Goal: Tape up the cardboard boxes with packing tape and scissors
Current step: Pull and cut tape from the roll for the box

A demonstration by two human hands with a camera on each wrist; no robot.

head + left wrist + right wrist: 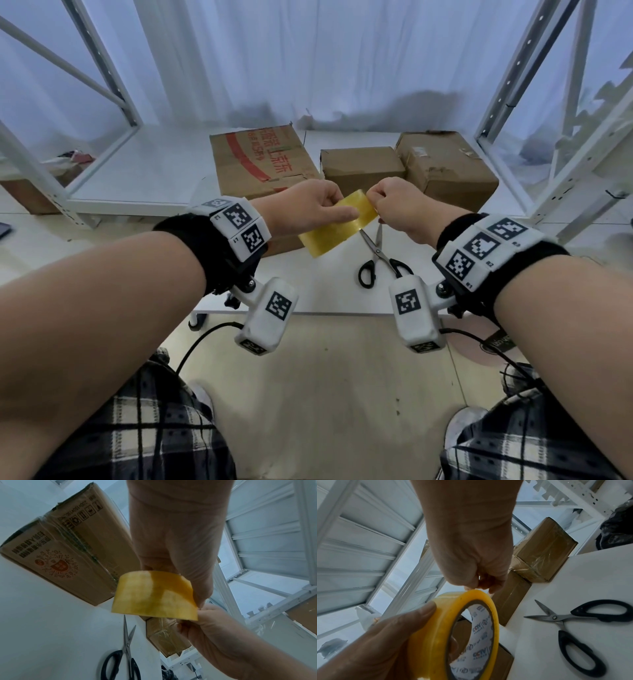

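Observation:
A yellow packing tape roll (337,222) is held in the air above the white table (164,164). My left hand (325,209) grips it, thumb on the outer face (423,609) and fingers through the core. My right hand (383,202) has curled fingertips (477,586) pinching the tape end at the roll's top rim. Black-handled scissors (380,253) lie on the table below the hands, blades slightly apart. Three cardboard boxes stand behind: a large one with red print (263,161), a small one (361,168) and a worn one (445,168).
White metal shelf frames stand at the left (113,78) and the right (534,102) of the table. A white curtain (308,51) hangs behind the boxes. The table's front edge (308,312) runs just below the scissors, with cables and my legs under it.

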